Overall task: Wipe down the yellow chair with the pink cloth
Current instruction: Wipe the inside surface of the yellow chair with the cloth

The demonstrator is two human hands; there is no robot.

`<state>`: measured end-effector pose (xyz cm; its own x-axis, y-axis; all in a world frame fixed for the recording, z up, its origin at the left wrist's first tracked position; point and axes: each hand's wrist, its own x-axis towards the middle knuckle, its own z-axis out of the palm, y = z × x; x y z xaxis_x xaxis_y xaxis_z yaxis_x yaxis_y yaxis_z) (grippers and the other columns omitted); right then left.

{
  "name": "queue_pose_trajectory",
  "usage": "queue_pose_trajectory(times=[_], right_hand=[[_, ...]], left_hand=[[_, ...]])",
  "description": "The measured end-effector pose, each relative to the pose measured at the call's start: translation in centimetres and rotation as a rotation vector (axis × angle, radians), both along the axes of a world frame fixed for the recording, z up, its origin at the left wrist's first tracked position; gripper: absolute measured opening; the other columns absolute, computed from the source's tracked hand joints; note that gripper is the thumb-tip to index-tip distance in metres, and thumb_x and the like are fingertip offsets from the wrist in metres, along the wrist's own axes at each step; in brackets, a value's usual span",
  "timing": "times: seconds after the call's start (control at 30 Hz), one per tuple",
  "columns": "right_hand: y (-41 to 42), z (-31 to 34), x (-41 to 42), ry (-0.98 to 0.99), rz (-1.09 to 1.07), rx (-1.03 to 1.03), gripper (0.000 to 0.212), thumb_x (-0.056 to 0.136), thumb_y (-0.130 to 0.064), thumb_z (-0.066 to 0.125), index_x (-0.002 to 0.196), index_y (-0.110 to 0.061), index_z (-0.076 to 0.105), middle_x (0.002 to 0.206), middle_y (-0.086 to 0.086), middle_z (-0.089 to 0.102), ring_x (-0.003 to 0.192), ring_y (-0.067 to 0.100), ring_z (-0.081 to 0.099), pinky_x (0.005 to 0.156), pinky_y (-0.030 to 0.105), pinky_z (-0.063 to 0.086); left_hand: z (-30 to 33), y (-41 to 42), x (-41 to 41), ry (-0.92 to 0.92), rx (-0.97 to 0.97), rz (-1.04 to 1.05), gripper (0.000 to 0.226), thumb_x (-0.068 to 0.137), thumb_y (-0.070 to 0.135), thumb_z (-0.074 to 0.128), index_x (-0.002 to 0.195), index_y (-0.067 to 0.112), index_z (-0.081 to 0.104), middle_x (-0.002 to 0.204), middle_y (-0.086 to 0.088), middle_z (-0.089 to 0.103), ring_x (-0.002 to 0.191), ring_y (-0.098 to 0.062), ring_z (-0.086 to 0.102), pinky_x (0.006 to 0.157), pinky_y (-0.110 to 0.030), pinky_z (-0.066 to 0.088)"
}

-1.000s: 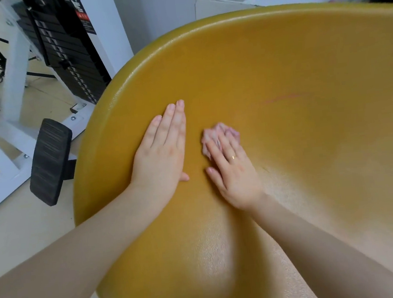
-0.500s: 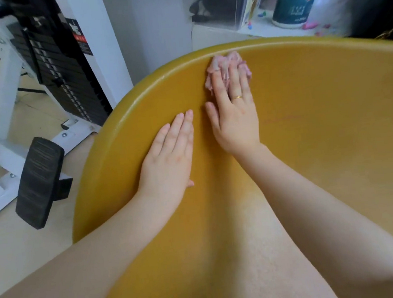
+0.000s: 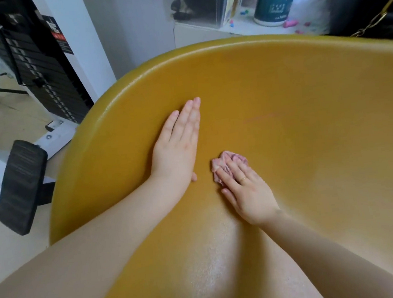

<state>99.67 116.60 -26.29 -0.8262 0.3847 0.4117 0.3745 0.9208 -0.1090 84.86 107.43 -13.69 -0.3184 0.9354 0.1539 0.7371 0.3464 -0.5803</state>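
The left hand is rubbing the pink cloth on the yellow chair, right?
Not quite. The head view shows the right hand pressing the cloth on the chair. The left hand lies flat and bare beside it.

The yellow chair (image 3: 307,119) is the carrying surface here: a wide, curved shell with a rounded rim along its far and left edges and a glossy patch toward its near middle. The left hand (image 3: 178,148) lies flat on it, palm down and fingers together, on the left part of the shell. Just right of it, the right hand (image 3: 247,192) presses the crumpled pink cloth (image 3: 225,164) against the shell, fingers spread over the cloth. The chair stands on a pale floor (image 3: 6,249), which also bears a white-framed weight machine (image 3: 39,75) beyond the chair's left edge.
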Motion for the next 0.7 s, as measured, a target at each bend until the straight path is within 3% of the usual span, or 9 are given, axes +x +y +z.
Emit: queue_pose_trajectory(times=[0.07,0.17,0.33,0.43,0.57,0.7], right_hand=[[0.9,1.8,-1.5,0.031,-0.03,0.019,0.05,0.1,-0.043,0.015,0.133,-0.017,0.041,0.137,0.018,0.047,0.124,0.035,0.047,0.101,0.043,0.04],[3.9,6.3,-5.3,0.176,-0.11,0.088,0.053,0.092,-0.04,0.036,0.135,-0.01,0.046,0.141,0.023,0.04,0.129,0.039,0.039,0.106,0.044,0.031],[6.4,11.9,-8.6,0.331,-0.145,0.186,0.055,0.092,-0.033,0.045,0.14,-0.008,0.037,0.145,0.027,0.031,0.135,0.041,0.027,0.111,0.042,0.019],[5.8,10.1,-7.9,0.31,-0.168,0.17,0.055,0.091,-0.034,0.042,0.14,-0.009,0.037,0.145,0.026,0.032,0.134,0.038,0.027,0.111,0.04,0.015],[3.2,1.8,-1.8,0.109,-0.147,0.08,0.055,0.09,-0.034,0.039,0.139,-0.011,0.03,0.144,0.023,0.033,0.133,0.035,0.023,0.113,0.039,0.01],[0.3,-2.2,2.6,-0.051,-0.201,-0.042,0.054,0.098,-0.047,0.016,0.138,-0.013,0.031,0.142,0.02,0.039,0.133,0.03,0.024,0.112,0.032,0.007]], left_hand=[[0.0,0.9,-0.1,-0.055,0.003,0.022,0.14,0.061,0.069,0.062,0.136,-0.008,-0.027,0.151,-0.019,-0.024,0.142,-0.029,-0.016,0.106,-0.038,-0.018],[-0.1,0.7,-0.6,-0.089,-0.011,0.03,0.142,0.062,0.067,0.064,0.131,-0.008,-0.034,0.151,-0.017,-0.027,0.141,-0.028,-0.018,0.105,-0.038,-0.019],[-0.3,0.8,-0.4,-0.106,-0.025,0.027,0.141,0.065,0.067,0.063,0.119,-0.01,-0.043,0.149,-0.018,-0.03,0.14,-0.029,-0.021,0.103,-0.039,-0.021],[-0.3,0.7,-0.4,-0.118,-0.023,0.025,0.14,0.065,0.067,0.063,0.124,-0.008,-0.04,0.15,-0.018,-0.028,0.141,-0.028,-0.019,0.105,-0.038,-0.019],[-0.5,0.6,-0.5,-0.123,-0.021,0.027,0.138,0.065,0.066,0.063,0.132,-0.006,-0.034,0.15,-0.016,-0.029,0.141,-0.027,-0.019,0.104,-0.037,-0.02],[-0.7,0.9,-0.2,-0.115,-0.024,0.045,0.139,0.065,0.067,0.062,0.131,-0.008,-0.035,0.15,-0.017,-0.028,0.141,-0.028,-0.019,0.104,-0.038,-0.02]])
